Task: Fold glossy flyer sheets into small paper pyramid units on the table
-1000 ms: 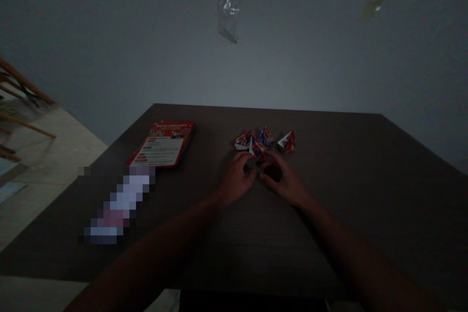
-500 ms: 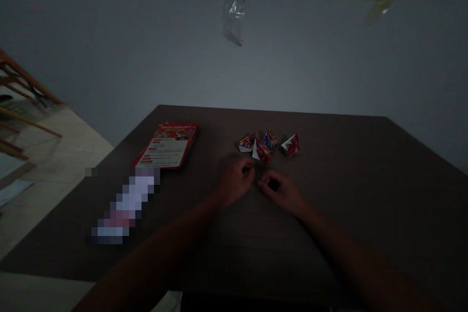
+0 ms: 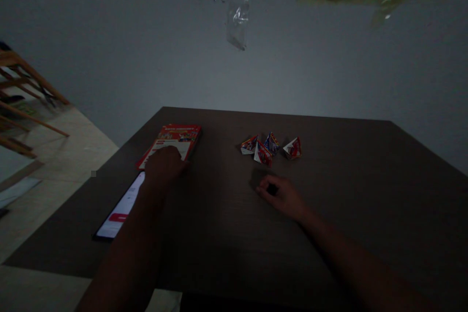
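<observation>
My left hand [image 3: 165, 165] lies over the near part of a stack of red-and-white printed leaflets [image 3: 179, 134]. Its thumb points to the right, while the other fingertips are hidden beneath the hand, so a grip on the paper cannot be made out. My right hand [image 3: 280, 195] rests at the middle of the table, thumb and index finger curled together into a ring with nothing visible in it. Just beyond it are several small folded paper pieces in red, blue and white, among them a red one [image 3: 263, 153] and one apart on the right [image 3: 293, 148].
A phone [image 3: 124, 207] with a lit screen lies on the dark table [image 3: 219, 248] at the left, partly covered by my left forearm. Behind the table rises a pale wall [image 3: 292, 68] with tape and plastic stuck on it. Wooden furniture [image 3: 32, 83] stands on the floor at the far left.
My left hand has moved left, from beside my right hand onto the leaflet stack. My right hand has stayed almost in place. The folded paper pieces lie as before.
</observation>
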### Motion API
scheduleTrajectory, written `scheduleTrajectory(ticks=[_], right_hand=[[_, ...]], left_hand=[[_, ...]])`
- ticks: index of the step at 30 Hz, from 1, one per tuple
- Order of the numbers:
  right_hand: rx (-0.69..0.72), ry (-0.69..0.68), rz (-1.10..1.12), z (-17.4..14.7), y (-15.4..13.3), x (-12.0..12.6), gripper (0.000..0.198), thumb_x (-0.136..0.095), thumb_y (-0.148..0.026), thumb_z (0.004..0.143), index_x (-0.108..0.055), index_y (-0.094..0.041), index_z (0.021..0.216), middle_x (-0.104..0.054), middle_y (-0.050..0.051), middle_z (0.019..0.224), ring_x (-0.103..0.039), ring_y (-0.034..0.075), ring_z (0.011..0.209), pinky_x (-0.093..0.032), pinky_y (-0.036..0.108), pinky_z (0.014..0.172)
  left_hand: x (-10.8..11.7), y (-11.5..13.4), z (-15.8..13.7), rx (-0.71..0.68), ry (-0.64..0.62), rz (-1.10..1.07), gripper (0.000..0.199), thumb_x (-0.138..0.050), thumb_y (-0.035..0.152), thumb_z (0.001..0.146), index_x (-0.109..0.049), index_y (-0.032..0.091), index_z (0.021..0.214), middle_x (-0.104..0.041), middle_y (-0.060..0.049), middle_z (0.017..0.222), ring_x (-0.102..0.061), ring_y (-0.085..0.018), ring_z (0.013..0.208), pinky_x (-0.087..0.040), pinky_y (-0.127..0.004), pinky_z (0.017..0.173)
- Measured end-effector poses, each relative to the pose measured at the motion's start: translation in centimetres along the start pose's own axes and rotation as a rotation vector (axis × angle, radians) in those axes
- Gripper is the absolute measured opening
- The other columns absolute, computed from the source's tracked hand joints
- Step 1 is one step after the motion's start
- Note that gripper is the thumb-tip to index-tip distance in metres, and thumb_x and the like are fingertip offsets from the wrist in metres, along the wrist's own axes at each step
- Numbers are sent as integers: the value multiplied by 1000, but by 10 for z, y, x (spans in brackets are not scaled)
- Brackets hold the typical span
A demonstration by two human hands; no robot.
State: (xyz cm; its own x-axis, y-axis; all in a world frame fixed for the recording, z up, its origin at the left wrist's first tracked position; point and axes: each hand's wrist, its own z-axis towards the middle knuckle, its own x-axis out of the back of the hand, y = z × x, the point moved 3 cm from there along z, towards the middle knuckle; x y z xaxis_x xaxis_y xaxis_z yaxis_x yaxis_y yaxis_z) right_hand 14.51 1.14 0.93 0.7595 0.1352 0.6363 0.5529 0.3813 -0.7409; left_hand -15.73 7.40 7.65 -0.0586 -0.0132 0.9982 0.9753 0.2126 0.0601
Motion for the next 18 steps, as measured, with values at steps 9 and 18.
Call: scheduleTrajectory(ticks=[9,18], right_hand=[[-18,-8,68,1,3,5,13,-54,-30,81,-58,-20,74,-58,-1,67,-53,13,63,-40,24,59],[-30,-5,92,3,3,8,15,-54,-32,81,-56,-20,72,-57,-2,66,-53,13,63,-40,24,60]], left_hand=[[-11,1,11,-35,-60,96,37,-44,39,75,-66,10,78,-67,-22,91,-61,-34,87,-45,-36,69],[-4,6,12,-28,-77,56,34,-47,36,72,-68,10,74,-68,-20,89,-62,-32,83,-45,-35,69]])
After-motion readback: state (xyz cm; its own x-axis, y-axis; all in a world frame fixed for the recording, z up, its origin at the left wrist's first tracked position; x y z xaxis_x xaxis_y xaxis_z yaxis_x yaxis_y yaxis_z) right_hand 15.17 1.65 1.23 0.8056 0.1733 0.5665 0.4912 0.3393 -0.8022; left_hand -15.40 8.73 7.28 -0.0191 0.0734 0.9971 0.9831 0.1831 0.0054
